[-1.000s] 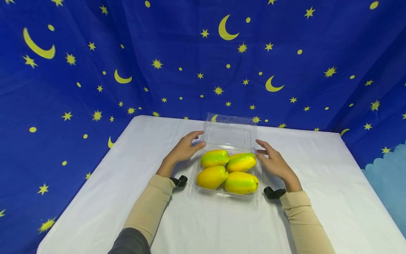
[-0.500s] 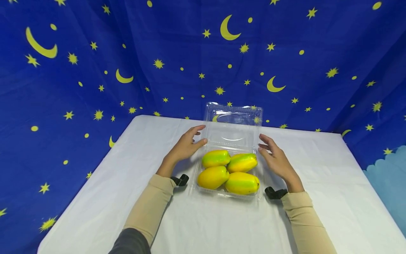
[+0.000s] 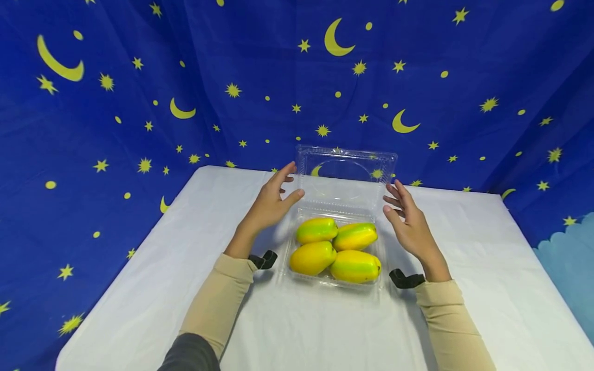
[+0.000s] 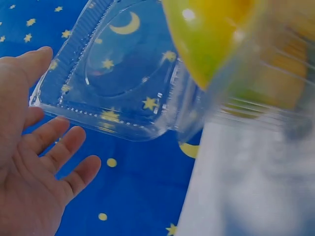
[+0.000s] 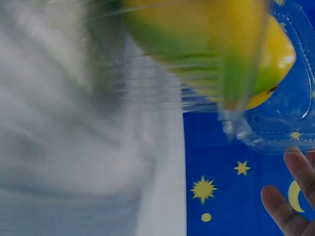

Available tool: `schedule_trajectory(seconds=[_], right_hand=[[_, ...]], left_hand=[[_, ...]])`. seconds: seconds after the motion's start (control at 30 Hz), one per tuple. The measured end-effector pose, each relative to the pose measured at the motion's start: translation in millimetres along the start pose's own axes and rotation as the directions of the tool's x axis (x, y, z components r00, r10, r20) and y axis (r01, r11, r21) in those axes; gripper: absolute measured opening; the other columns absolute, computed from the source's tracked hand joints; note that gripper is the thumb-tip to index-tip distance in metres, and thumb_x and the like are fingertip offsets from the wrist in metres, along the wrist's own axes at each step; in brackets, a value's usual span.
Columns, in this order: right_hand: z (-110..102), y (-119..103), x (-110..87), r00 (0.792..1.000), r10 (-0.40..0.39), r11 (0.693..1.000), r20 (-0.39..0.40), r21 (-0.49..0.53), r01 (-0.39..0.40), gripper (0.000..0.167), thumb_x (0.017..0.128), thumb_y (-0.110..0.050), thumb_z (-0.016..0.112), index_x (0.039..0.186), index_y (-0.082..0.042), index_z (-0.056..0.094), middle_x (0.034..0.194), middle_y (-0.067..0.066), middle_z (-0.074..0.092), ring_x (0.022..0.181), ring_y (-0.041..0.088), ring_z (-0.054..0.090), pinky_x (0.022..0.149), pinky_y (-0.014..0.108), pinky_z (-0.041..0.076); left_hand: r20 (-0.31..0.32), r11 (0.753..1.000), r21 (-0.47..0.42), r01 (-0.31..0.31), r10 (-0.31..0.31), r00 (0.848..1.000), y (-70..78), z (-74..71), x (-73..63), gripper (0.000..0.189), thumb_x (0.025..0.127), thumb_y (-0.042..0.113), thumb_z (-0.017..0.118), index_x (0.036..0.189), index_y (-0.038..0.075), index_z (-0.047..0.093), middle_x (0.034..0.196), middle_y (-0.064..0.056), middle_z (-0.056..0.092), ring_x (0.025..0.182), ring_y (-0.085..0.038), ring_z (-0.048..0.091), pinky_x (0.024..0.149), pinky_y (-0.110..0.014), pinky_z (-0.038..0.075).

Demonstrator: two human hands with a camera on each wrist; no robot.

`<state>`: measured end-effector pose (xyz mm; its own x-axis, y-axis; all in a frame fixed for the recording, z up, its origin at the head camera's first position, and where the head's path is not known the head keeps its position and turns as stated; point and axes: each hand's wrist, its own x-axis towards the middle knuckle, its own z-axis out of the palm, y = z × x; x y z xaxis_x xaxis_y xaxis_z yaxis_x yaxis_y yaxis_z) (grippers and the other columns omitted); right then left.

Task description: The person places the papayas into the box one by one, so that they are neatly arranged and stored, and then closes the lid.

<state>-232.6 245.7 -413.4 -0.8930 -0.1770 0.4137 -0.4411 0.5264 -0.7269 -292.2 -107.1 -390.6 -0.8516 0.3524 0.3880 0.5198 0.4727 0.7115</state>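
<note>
A clear plastic clamshell box [image 3: 289, 281] stands on the table, holding several yellow-green fruits [image 3: 355, 267] that look like papayas. Its hinged lid [image 3: 343, 193] is raised behind them, tilted up. My left hand [image 3: 271, 203] is at the lid's left edge, fingers spread and gently bent; in the left wrist view its fingertips [image 4: 61, 123] are right at the rim. On the opposite edge, my right hand [image 3: 410, 224] has its fingers extended, with fingertips [image 5: 292, 153] close under the lid's corner in the right wrist view. Neither hand curls around the lid.
A white cloth covers the table [image 3: 185, 257]. Behind its far edge hangs a blue curtain [image 3: 260, 62] with yellow moons and stars. Black wrist mounts [image 3: 263, 260] sit beside both forearms, close to the box's sides. A light blue shape [image 3: 568, 257] shows at the right.
The lid has swung upward from its lower slant, its far edge now higher and wider in view. Both hands have moved up and forward along with it. The fruits have stayed in place.
</note>
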Motion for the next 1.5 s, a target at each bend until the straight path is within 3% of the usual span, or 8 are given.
schedule_trajectory(seconds=[0.23,0.3,0.47,0.53,0.83,1.2,1.33,1.5], right_hand=[[-3.8,-14.0,2.1,0.998,-0.037,0.999,-0.041,-0.018,0.036,0.069,0.105,-0.016,0.052,0.162,-0.021,0.014,0.161,0.012,0.036,0.137,0.037,0.05,0.107,0.04,0.045],[-5.1,-16.2,2.8,0.997,-0.051,0.999,-0.054,-0.016,0.05,0.069,0.104,-0.013,0.053,0.162,-0.019,0.015,0.161,0.014,0.037,0.136,0.04,0.05,0.107,0.036,0.045],[-8.1,-24.3,1.8,0.996,-0.063,0.998,-0.067,-0.003,0.063,0.068,0.104,-0.014,0.053,0.162,-0.019,0.016,0.161,0.013,0.037,0.136,0.039,0.05,0.1,0.006,0.039],[-9.2,-27.9,1.0,0.995,-0.07,0.998,-0.073,0.001,0.07,0.067,0.105,-0.014,0.052,0.162,-0.02,0.016,0.161,0.011,0.038,0.136,0.038,0.05,0.099,0.003,0.037],[-16.5,-46.4,-1.9,0.986,-0.108,0.994,-0.131,-0.004,0.108,0.06,0.105,-0.012,0.05,0.16,-0.019,0.025,0.155,0.01,0.046,0.134,0.034,0.052,0.101,0.007,0.037],[-6.1,-64.1,-14.3,0.979,0.018,1.0,-0.205,0.007,-0.017,0.049,0.106,-0.022,0.048,0.154,-0.019,0.037,0.148,0.007,0.054,0.131,0.028,0.056,0.097,0.007,0.039],[-5.8,-65.0,-22.4,0.982,0.005,1.0,-0.19,-0.029,-0.011,0.049,0.106,-0.02,0.049,0.154,-0.018,0.038,0.148,0.008,0.054,0.131,0.029,0.056,0.096,0.006,0.039],[-4.4,-67.4,-37.5,0.988,-0.014,0.996,-0.157,-0.084,0.001,0.052,0.104,-0.015,0.052,0.154,-0.018,0.038,0.149,0.012,0.052,0.132,0.031,0.054,0.096,0.003,0.038]], left_hand=[[-0.046,0.999,-0.038,-0.024,0.022,0.999,10.6,-5.5,-1.3,0.074,0.099,0.044,0.06,0.16,0.022,0.025,0.158,0.0,0.041,0.135,-0.024,0.05,0.102,-0.049,0.047],[-0.057,0.999,-0.043,-0.032,0.029,0.998,12.2,-6.3,-1.5,0.073,0.099,0.045,0.06,0.16,0.022,0.026,0.157,-0.001,0.042,0.134,-0.022,0.05,0.102,-0.048,0.048],[-0.092,0.997,-0.055,-0.053,0.048,0.995,17.1,-8.7,-2.4,0.071,0.099,0.046,0.059,0.159,0.021,0.029,0.154,-0.002,0.046,0.131,-0.022,0.052,0.101,-0.051,0.048],[-0.111,0.997,-0.054,-0.064,0.057,0.992,19.1,-9.9,-2.8,0.071,0.099,0.046,0.059,0.158,0.02,0.031,0.153,0.0,0.047,0.13,-0.021,0.053,0.1,-0.05,0.049],[-0.184,0.993,-0.061,-0.099,0.086,0.979,30.6,-15.2,-4.9,0.064,0.099,0.04,0.062,0.156,0.024,0.037,0.147,0.002,0.053,0.128,-0.017,0.055,0.098,-0.044,0.05],[-0.26,0.991,-0.06,-0.12,0.1,0.96,36.5,-15.4,-16.9,0.05,0.099,0.034,0.064,0.145,0.019,0.053,0.132,-0.003,0.063,0.12,-0.018,0.059,0.094,-0.047,0.051],[-0.258,0.991,-0.042,-0.124,0.109,0.96,39.8,-18.0,-21.3,0.046,0.099,0.032,0.065,0.141,0.017,0.057,0.127,-0.004,0.066,0.117,-0.019,0.059,0.094,-0.046,0.051],[-0.205,0.992,0.001,-0.126,0.123,0.971,41.3,-19.6,-34.5,0.043,0.098,0.032,0.066,0.137,0.015,0.06,0.125,-0.003,0.067,0.113,-0.018,0.059,0.093,-0.046,0.05]])
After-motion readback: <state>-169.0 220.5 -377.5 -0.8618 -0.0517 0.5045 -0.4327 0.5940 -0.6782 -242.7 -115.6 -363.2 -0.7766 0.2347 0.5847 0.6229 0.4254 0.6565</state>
